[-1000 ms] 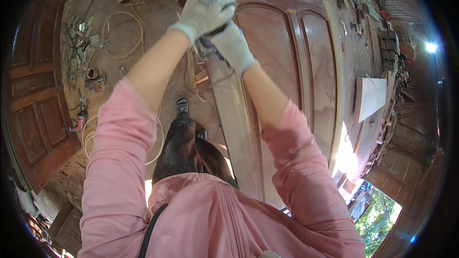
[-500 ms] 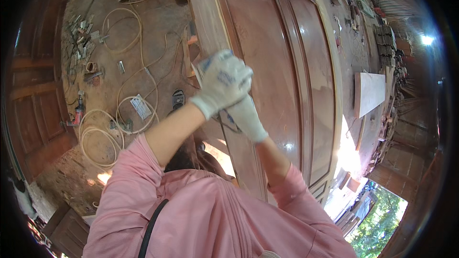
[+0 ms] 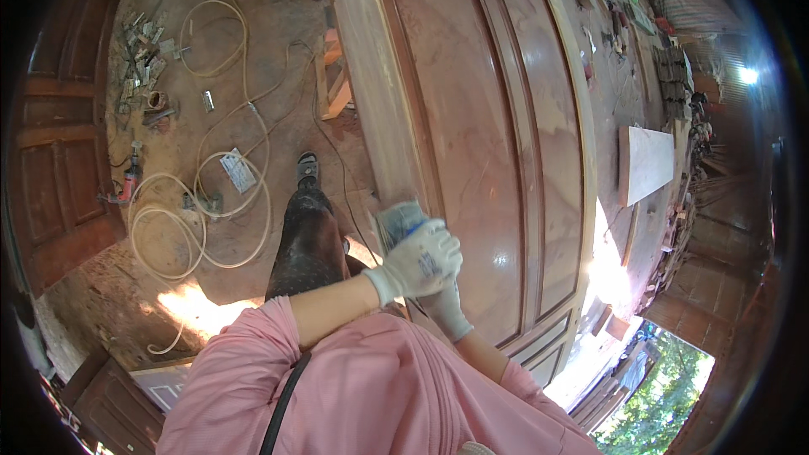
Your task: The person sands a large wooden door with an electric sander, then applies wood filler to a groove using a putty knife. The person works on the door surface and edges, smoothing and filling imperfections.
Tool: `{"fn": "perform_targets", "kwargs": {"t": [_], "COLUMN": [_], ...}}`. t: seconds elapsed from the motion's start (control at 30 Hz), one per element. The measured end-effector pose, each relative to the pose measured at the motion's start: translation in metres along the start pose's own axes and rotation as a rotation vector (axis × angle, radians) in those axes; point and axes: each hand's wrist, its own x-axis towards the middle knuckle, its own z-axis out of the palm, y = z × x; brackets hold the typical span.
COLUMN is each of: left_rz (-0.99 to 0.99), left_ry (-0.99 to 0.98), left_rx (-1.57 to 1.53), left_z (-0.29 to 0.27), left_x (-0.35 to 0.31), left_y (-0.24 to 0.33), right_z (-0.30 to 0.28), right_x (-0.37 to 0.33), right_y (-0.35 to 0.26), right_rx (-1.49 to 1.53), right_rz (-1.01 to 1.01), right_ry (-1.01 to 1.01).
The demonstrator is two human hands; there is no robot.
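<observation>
A large brown panelled door (image 3: 472, 152) lies flat in front of me, with a paler, worn border along its left side. On that left border sits a hand-held power sander (image 3: 399, 221), grey and blue, its front end showing past my gloves. My left hand (image 3: 419, 263), in a white glove with blue marks, is closed over the top of the sander. Behind and below it, my right hand (image 3: 445, 307), also gloved, closes on the rear of the tool; its fingers are mostly hidden by the left hand.
An orange wooden support (image 3: 335, 88) stands under the door's left edge. A dark cord (image 3: 341, 164) runs close by. Coiled pale hose (image 3: 202, 257), a red power tool (image 3: 130, 183) and scattered scraps lie on the left floor. A pale board (image 3: 647, 166) is at right.
Both hands and the sander have come back toward me along the door's left border. My left leg and sandalled foot now show more fully beside the door.
</observation>
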Motion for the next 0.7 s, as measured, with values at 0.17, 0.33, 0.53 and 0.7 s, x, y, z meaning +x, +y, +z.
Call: {"fn": "perform_targets", "kwargs": {"t": [0.17,0.33,0.53,0.7], "left_rz": [-0.126,-0.189,-0.239,-0.277], "left_ry": [0.142,0.279,0.395,0.380], "left_rx": [0.145,0.281,0.424,0.403], "left_z": [-0.063,-0.137,-0.198,-0.169], "left_x": [0.045,0.086,0.142,0.124], "left_y": [-0.093,-0.201,-0.297,-0.255], "right_z": [-0.066,-0.124,-0.177,-0.142], "right_x": [0.132,0.268,0.387,0.349], "right_y": [-0.049,-0.113,-0.165,-0.137], "right_rx": [0.294,0.166,0.359,0.408], "right_rz": [-0.143,-0.114,-0.111,-0.135], "right_ry": [0.325,0.279,0.379,0.384]}}
